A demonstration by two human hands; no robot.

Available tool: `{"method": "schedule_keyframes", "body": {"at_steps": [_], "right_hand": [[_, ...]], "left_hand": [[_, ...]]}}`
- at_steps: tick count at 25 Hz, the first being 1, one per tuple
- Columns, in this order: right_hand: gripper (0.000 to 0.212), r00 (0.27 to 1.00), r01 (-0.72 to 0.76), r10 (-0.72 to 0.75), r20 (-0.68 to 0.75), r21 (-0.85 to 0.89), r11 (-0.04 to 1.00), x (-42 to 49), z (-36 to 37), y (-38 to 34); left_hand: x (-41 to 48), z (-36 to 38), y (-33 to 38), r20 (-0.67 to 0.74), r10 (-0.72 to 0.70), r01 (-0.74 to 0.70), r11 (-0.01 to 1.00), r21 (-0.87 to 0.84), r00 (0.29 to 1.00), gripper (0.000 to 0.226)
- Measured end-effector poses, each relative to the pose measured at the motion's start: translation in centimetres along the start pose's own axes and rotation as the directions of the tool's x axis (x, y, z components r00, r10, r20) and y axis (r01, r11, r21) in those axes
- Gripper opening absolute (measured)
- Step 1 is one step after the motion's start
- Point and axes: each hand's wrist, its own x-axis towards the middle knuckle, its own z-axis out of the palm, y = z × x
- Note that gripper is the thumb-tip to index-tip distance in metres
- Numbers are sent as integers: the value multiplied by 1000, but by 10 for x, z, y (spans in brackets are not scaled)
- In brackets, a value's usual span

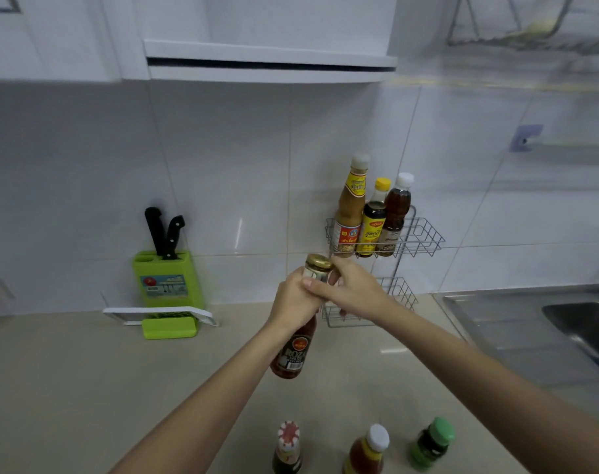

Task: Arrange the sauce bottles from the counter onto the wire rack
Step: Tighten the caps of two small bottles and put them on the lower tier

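We note the left hand [296, 295] and right hand [351, 285] both grasping a red sauce bottle [293, 350], lifted above the tabletop [86, 388], near the wire rack [417, 237].

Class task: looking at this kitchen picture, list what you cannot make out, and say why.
Head view:
- Held sauce bottle: its neck is covered by the left hand and right hand.
- Three counter bottles: bottoms cut off by the lower edge.
- Lower basket of the wire rack: contents hidden behind the hands.
- Upper-right dish rack: blurred.
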Motion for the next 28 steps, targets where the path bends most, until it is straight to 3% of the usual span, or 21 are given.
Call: {"method": "schedule_keyframes", "body": {"at_steps": [4, 6, 8, 10, 12, 15, 21, 28], "right_hand": [[37, 998, -30, 34, -53, 88, 996, 16, 7, 44], [29, 994, -53, 61, -93, 86, 995, 17, 23, 64], [24, 967, -116, 144, -211, 140, 983, 17, 39, 87], [23, 908, -154, 270, -319, 346, 926, 17, 45, 106], [21, 874, -96, 349, -338, 584, 806, 21, 41, 118], [26, 860, 32, 333, -386, 692, 721, 22, 36, 126], [34, 841, 169, 261, -474, 687, 707, 25, 39, 142], [33, 850, 203, 157, -502, 589, 782, 48, 56, 143]], "left_hand": [[16, 16, -20, 313, -119, 144, 988, -59, 942, 53], [25, 18, -34, 394, -149, 129, 989, 79, 907, 51], [38, 18, -56, 406, -235, 126, 953, 276, 883, 48], [47, 21, -85, 377, -368, 227, 901, 369, 850, 44], [53, 26, -111, 353, -454, 328, 872, 363, 818, 39], [64, 43, -132, 369, -513, 406, 852, 330, 776, 47], [91, 89, -132, 409, -498, 498, 859, 116, 764, 79], [98, 109, -139, 447, -441, 448, 889, 97, 778, 89]]}}
